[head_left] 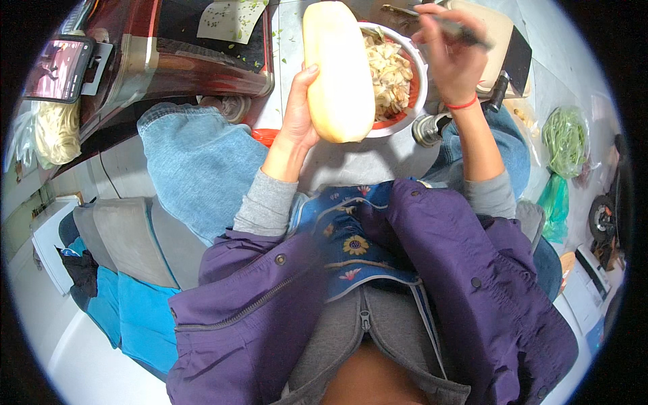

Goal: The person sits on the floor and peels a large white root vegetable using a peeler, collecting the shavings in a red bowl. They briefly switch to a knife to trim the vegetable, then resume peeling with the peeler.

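Observation:
My left hand (pixel 297 114) holds a large, pale yellow peeled vegetable (pixel 338 71), long and blunt-ended, tilted nearly upright in the view. My thumb lies along its left side, and the other fingers are hidden behind it. To its right, my right hand (pixel 458 68) is raised and grips a dark-handled peeling or cutting tool (pixel 463 33); motion blur hides which kind. The tool is apart from the vegetable. Behind and below the vegetable stands a white-rimmed basin (pixel 420 96) with a red inside, holding pale and brownish peelings (pixel 390 71).
A beige board (pixel 486 30) lies at the upper right, a black cylindrical object (pixel 498 91) beside it. Bagged green vegetables (pixel 564 139) sit farther right. At left are a dark red table (pixel 202 73), a paper with green bits (pixel 230 20) and a propped phone (pixel 58 68).

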`<move>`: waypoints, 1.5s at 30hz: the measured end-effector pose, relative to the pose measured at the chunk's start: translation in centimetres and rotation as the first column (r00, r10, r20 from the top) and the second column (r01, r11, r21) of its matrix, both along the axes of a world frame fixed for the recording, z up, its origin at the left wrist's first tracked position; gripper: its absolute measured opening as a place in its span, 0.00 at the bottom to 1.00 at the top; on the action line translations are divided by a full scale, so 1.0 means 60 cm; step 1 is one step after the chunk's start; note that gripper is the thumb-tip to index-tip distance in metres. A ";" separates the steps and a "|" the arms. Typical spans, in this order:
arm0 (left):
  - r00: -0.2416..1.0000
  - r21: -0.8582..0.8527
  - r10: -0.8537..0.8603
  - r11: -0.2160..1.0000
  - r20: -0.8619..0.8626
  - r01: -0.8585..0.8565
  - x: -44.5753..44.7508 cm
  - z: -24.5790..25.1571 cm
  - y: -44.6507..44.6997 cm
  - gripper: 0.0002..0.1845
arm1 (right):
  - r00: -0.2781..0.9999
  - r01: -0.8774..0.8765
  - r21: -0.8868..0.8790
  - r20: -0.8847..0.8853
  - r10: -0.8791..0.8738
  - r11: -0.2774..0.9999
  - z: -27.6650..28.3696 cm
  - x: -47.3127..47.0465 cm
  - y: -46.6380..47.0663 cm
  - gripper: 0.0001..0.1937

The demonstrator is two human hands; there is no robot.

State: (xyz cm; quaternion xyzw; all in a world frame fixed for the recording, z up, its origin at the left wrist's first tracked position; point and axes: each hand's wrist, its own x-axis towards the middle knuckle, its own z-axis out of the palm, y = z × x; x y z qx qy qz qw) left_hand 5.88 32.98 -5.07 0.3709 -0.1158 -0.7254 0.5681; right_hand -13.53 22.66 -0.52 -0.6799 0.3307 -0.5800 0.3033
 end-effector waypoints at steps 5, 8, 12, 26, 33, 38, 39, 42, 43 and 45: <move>0.999 0.097 -0.034 0.995 -0.036 0.037 -0.012 -0.002 -0.005 0.30 | 0.928 -0.368 0.644 0.294 0.227 0.671 0.030 0.002 0.012 0.06; 0.990 0.083 -0.102 0.990 -0.100 0.111 -0.020 0.000 -0.002 0.29 | 0.874 -0.480 0.691 0.323 0.363 0.540 0.010 0.016 0.022 0.12; 0.975 0.114 -0.220 0.969 -0.021 0.221 -0.025 0.000 0.007 0.29 | 0.846 -0.505 0.724 0.309 0.435 0.469 -0.035 0.018 0.014 0.12; 0.953 0.230 -0.285 0.925 -0.103 0.301 -0.030 -0.010 0.056 0.30 | 0.979 -0.138 0.791 0.202 -0.041 0.596 -0.097 -0.051 -0.102 0.08; 0.966 0.306 -0.211 0.919 -0.151 0.248 -0.022 -0.021 0.047 0.27 | 0.993 0.087 0.519 0.017 -0.113 0.850 -0.057 -0.054 -0.088 0.10; 0.948 0.221 -0.229 0.935 -0.223 0.278 -0.009 -0.027 0.034 0.26 | 0.868 -0.481 0.737 0.326 0.374 0.475 -0.031 0.006 -0.014 0.09; 0.946 0.203 -0.232 0.939 -0.224 0.278 -0.009 -0.027 0.035 0.26 | 0.873 -0.452 0.820 0.326 0.363 0.350 -0.039 0.014 -0.003 0.10; 0.948 0.198 -0.237 0.939 -0.213 0.280 -0.012 -0.027 0.041 0.26 | 0.827 -0.534 0.774 0.394 0.401 0.341 -0.080 0.017 0.000 0.10; 0.952 0.205 -0.231 0.940 -0.202 0.272 -0.013 -0.027 0.043 0.26 | 0.784 -0.603 0.720 0.456 0.422 0.343 -0.098 0.012 -0.007 0.11; 0.966 0.259 -0.230 0.932 -0.121 0.255 -0.016 -0.026 0.048 0.27 | 0.837 -0.529 0.735 0.368 0.405 0.425 -0.132 -0.009 -0.033 0.11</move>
